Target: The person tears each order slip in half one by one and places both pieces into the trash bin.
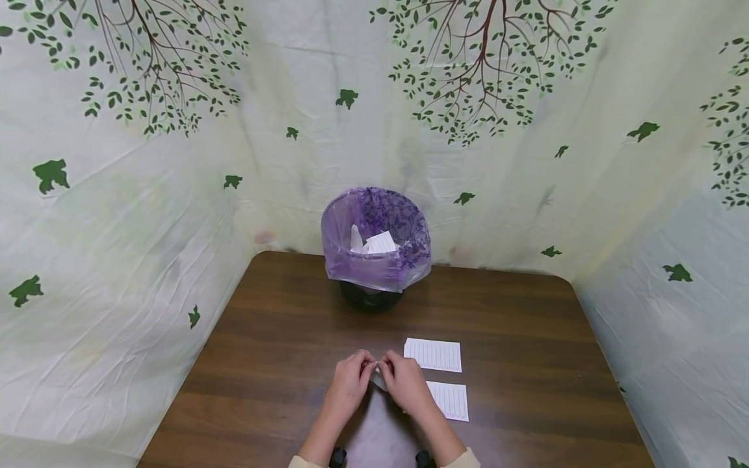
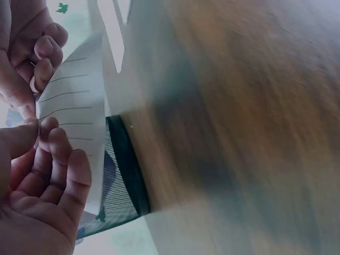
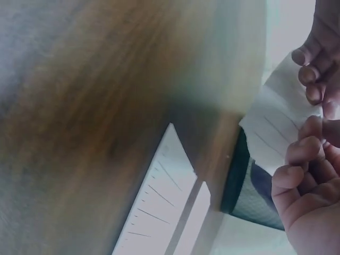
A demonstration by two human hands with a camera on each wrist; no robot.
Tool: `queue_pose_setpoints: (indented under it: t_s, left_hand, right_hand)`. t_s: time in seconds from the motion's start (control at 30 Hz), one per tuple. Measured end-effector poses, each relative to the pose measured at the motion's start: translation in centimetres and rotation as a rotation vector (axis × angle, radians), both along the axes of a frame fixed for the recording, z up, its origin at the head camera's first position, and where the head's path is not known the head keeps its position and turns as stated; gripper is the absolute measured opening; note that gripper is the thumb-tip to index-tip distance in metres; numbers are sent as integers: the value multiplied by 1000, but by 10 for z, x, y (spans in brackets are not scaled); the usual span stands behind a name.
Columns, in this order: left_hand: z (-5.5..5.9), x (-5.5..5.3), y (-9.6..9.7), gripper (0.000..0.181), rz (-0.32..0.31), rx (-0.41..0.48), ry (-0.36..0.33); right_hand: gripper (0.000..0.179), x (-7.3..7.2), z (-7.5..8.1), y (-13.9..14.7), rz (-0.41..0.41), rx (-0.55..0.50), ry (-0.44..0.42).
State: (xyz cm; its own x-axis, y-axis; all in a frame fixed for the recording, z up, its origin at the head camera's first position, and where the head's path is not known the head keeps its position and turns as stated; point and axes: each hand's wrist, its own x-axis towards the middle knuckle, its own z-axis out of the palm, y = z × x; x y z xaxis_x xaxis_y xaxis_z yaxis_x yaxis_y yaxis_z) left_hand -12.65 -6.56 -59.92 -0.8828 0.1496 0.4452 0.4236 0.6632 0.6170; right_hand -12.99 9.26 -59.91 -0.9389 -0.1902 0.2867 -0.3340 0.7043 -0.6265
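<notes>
Both hands meet over the front middle of the table, fingertips close together. A lined white paper card (image 2: pixel 79 95) is pinched at its edge by the thumb and fingers of the left hand (image 1: pixel 350 380). The right hand (image 1: pixel 405 382) pinches the same edge right beside it. In the right wrist view the card (image 3: pixel 271 127) bends behind the curled fingers. From the head view it is mostly hidden under the hands. Two stacks of lined cards lie right of the right hand: a farther one (image 1: pixel 433 355) and a nearer one (image 1: pixel 450 401), partly covered by the right forearm.
A dark mesh bin (image 1: pixel 370 298) lined with a purple plastic bag (image 1: pixel 363 270) stands at the table's back edge. White paper pieces (image 1: pixel 380 242) lie inside it. Brown wooden table (image 1: pixel 263 338) spreads around the hands; a leaf-printed curtain (image 1: pixel 281 214) hangs behind and at both sides.
</notes>
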Motion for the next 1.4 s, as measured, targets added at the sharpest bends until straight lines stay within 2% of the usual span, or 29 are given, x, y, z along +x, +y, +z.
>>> queue_pose_setpoints:
  t_s: [0.17,0.5,0.6,0.73,0.83,1.07,1.23,1.4]
  left_hand:
    - [8,-3,4,15,9,69,26]
    - [18,-1,7,9,16,163,-24]
    - [19,-1,7,10,19,201,-32]
    - [22,0,9,10,23,252,-54]
    - [25,1,11,8,36,282,-78]
    - [35,3,14,7,95,315,-129]
    - [40,2,13,7,95,398,-179]
    - [41,4,12,6,90,439,-190]
  right_hand:
    - [11,-1,8,3,7,-86,-45]
    - [12,-3,15,6,15,-266,-201]
    - [13,-2,18,7,32,-357,-264]
    - [17,-1,21,8,52,-534,-394]
    - [19,-1,24,9,51,-613,-439]
    - [19,-2,30,9,17,-584,-396]
    - [18,-5,31,10,-32,-602,-383]
    - [19,-8,30,12,-80,-625,-370]
